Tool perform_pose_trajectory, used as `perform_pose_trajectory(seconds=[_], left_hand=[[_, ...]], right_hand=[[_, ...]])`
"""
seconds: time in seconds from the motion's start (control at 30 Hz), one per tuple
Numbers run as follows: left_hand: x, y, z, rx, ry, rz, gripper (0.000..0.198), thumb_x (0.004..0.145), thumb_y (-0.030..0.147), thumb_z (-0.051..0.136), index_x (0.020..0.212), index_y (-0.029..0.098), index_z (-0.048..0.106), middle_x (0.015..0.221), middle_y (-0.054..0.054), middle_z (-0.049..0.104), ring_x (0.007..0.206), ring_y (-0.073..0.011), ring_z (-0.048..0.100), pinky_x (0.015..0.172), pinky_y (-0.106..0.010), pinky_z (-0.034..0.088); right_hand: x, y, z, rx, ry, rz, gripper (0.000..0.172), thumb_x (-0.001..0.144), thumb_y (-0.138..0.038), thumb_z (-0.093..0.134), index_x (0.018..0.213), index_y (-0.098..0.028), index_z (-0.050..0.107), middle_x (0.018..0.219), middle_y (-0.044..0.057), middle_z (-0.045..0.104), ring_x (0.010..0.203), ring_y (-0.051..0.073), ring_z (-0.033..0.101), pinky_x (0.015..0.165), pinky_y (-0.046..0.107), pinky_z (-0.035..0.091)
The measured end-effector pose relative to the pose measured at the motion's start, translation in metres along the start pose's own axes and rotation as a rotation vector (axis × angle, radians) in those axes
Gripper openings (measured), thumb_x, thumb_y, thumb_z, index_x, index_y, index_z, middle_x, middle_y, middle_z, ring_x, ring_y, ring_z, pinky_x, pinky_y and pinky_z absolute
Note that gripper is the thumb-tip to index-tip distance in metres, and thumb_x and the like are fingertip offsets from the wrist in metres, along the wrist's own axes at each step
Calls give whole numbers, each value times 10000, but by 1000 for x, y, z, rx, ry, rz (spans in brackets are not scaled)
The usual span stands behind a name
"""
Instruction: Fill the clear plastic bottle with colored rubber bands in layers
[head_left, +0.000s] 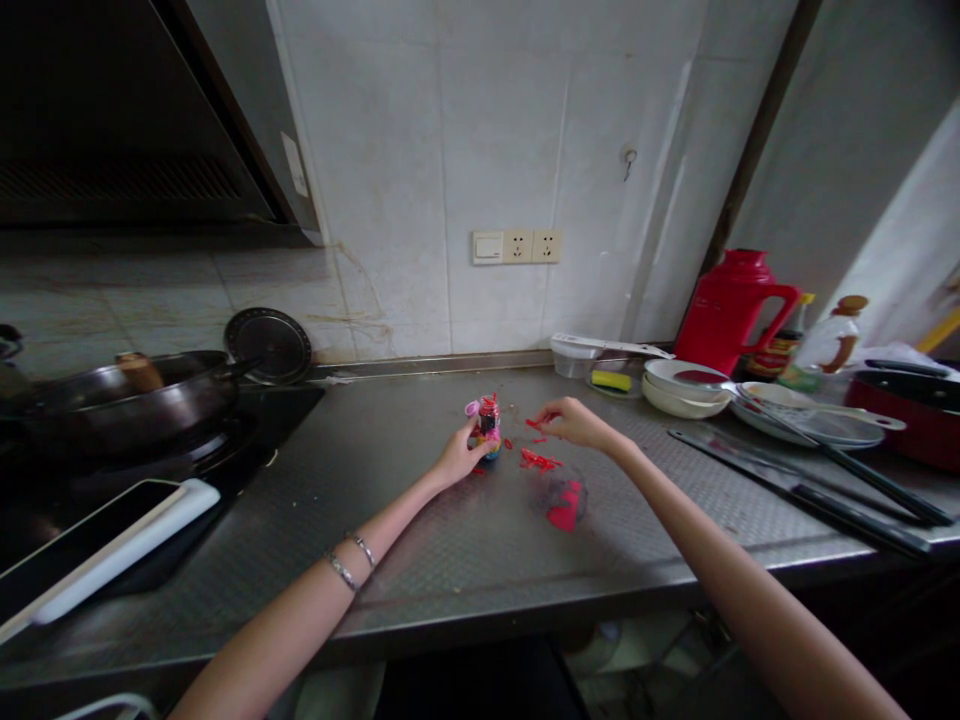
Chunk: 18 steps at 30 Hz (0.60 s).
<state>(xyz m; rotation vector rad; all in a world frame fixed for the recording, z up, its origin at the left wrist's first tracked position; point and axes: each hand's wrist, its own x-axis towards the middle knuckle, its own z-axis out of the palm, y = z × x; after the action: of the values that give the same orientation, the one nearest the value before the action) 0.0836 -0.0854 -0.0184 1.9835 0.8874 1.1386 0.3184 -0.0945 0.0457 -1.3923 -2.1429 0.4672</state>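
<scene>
My left hand (pixel 459 455) is wrapped round a small, upright, colourful bottle (pixel 489 428) on the metal counter. Its pink cap (pixel 472 408) shows at the left of the neck, and red bits stick up at the top. To the right, my right hand (pixel 574 422) hovers over the counter, thumb and fingers pinched on a small red piece (pixel 533 424). Below that hand lies a loose pile of thin red pieces (pixel 540 460), with a few strays near the bottle. Closer to me is a grey and red patch (pixel 564 505); I cannot make out what it is.
At the left, a wok (pixel 127 400) sits on the stove, with a phone (pixel 90 550) in front. Along the right stand a red thermos jug (pixel 727 312), stacked bowls (pixel 682 400), a yellow sponge (pixel 611 381), a long knife (pixel 795 490) and a red pot (pixel 907 415).
</scene>
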Motion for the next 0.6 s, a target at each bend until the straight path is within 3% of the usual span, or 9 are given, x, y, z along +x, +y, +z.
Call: perform_pose_trajectory(seconds=[0.2, 0.37, 0.6], left_hand=[[0, 1, 1, 10, 6, 0, 404, 758, 314, 560, 1122, 157, 484, 1031, -70, 602, 884, -182, 573, 753, -298, 470], [0, 2, 1, 12, 5, -6, 398, 754, 313, 558, 1114, 158, 492, 1026, -69, 607, 869, -179, 580, 769, -306, 469], [0, 0, 2, 13, 18, 10, 439, 755, 335, 564, 1144, 146, 488, 1056, -91, 604, 918, -199, 570, 854, -353, 439]], right_hand=[[27, -43, -20, 148, 0, -125, 192, 663, -186, 511, 786, -112, 639, 640, 21, 621, 523, 98, 536, 457, 181, 421], [49, -73, -27, -75, -48, -250, 177, 634, -133, 513, 731, -106, 659, 574, 4, 606, 511, 83, 509, 474, 171, 376], [67, -92, -22, -400, -206, -356, 168, 636, -124, 561, 727, -120, 702, 602, 34, 652, 522, 93, 532, 485, 171, 355]])
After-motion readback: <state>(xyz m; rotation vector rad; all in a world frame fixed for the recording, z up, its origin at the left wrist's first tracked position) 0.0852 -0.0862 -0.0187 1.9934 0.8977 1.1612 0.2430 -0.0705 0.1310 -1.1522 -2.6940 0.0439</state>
